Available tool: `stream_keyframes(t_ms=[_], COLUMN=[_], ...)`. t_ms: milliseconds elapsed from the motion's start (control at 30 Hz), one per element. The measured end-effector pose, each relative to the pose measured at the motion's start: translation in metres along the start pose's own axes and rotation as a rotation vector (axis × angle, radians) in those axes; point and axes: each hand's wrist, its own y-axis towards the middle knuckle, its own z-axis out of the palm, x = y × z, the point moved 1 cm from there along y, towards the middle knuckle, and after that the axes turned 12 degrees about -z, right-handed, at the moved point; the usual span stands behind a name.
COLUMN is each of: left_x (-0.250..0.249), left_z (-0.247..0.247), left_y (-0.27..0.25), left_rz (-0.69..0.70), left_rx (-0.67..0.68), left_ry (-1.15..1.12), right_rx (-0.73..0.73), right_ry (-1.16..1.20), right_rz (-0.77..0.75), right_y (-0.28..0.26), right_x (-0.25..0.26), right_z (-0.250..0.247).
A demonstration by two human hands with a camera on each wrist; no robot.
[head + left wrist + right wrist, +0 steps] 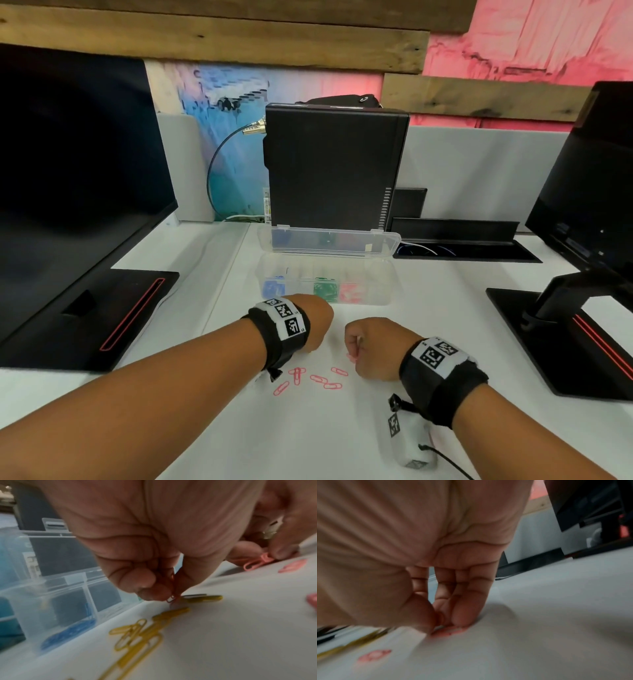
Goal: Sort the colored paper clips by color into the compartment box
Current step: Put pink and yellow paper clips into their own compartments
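The clear compartment box (376,294) stands with its lid up and holds blue clips (272,288), green clips (324,290) and pink clips (352,293) in separate compartments. Just in front of it my left hand (171,599) pinches a pink paper clip (172,595) between thumb and finger, right at the table. My right hand (440,626) pinches another pink clip (452,630) that lies on the table. Several loose pink clips (318,378) lie between my wrists. In the left wrist view, yellow clips (137,632) lie beside the box.
A black mini PC (332,168) stands upright behind the box. Monitors on black stands flank the white table at the left (78,164) and the right (589,192). A white tagged device (409,442) with a cord lies under my right wrist.
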Motion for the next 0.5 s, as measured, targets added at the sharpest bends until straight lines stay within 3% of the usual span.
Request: stream_keyframes(t_ms=[167, 333, 500], left_x=[0.011, 0.036, 0.034], left_z=[-0.006, -0.033, -0.056], left_y=[0.008, 0.019, 0.037], left_rz=[0.031, 0.031, 0.013], left_rx=[0.038, -0.130, -0.216], left_ry=[-0.136, -0.511, -0.577], right_rx=[-0.197, -0.460, -0.418], right_ry=[0.040, 0.002, -0.032], right_rz=[-0.023, 0.028, 0.037], right_y=[0.016, 0.060, 0.079], right_x=[-0.012, -0.027, -0.035], right_z=[-0.040, -0.086, -0.090])
